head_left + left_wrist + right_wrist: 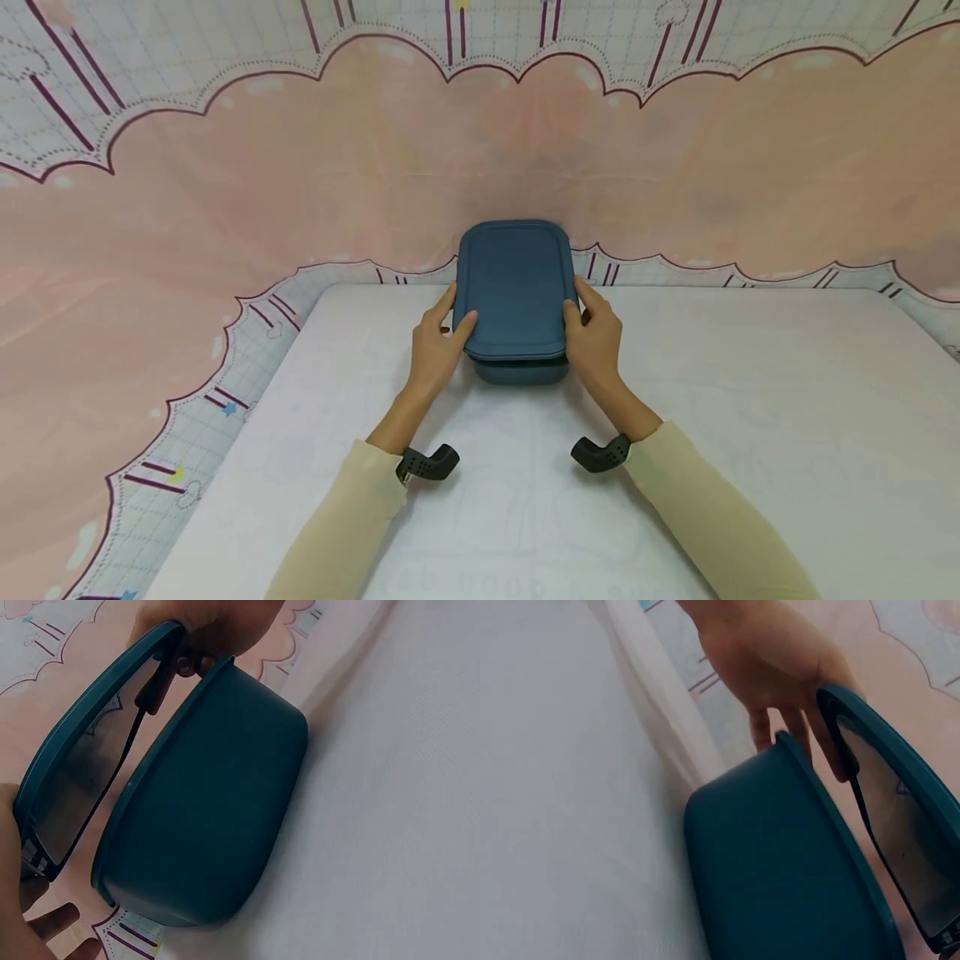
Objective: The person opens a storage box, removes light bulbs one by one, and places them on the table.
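A dark blue-teal lid point(514, 287) is held above a matching deep box point(521, 372), which stands on the white table. My left hand point(437, 342) grips the lid's left edge, thumb on top. On the opposite edge, my right hand point(596, 337) grips it the same way. In the left wrist view a gap shows between the lid point(66, 727) and the rim of the box point(210, 802). The right wrist view also shows the lid point(922, 780) apart from the box point(780, 862). What lies inside the box is hidden.
The white table point(750, 433) extends to both sides and in front of the box. Behind it hangs a pink patterned cloth point(675, 183) with scalloped borders. Each wrist wears a black camera mount point(431, 462).
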{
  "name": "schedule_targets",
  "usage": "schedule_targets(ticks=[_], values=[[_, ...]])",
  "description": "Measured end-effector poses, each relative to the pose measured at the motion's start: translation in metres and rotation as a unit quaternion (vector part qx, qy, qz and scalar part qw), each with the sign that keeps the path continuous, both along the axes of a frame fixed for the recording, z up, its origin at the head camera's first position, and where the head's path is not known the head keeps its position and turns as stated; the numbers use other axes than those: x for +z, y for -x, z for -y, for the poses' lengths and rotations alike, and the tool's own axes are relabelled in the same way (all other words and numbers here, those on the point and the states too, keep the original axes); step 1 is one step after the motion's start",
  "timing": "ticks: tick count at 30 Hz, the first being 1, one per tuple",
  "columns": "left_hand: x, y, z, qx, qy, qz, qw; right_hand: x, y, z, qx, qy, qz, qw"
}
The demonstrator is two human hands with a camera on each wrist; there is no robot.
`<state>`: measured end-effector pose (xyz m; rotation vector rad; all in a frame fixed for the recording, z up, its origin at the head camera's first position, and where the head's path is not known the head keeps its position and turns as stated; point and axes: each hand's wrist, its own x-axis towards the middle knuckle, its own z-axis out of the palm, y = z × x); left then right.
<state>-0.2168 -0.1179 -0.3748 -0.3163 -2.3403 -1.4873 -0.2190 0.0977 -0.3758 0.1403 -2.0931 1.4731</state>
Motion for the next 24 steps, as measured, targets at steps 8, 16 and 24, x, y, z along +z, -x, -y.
schedule_targets(ticks=[8, 16, 24], values=[[0.003, -0.003, 0.011, 0.009, -0.04, -0.031, 0.9987, 0.009, -0.004, 0.019, 0.053, 0.023, 0.0, 0.9983], [0.017, -0.012, 0.032, -0.011, -0.057, 0.035, 0.9977, 0.012, -0.007, 0.037, 0.077, 0.009, 0.006, 0.9969], [0.025, -0.018, 0.059, 0.001, -0.04, 0.025, 0.9989, 0.019, -0.008, 0.056, 0.083, -0.024, 0.016, 0.9961]])
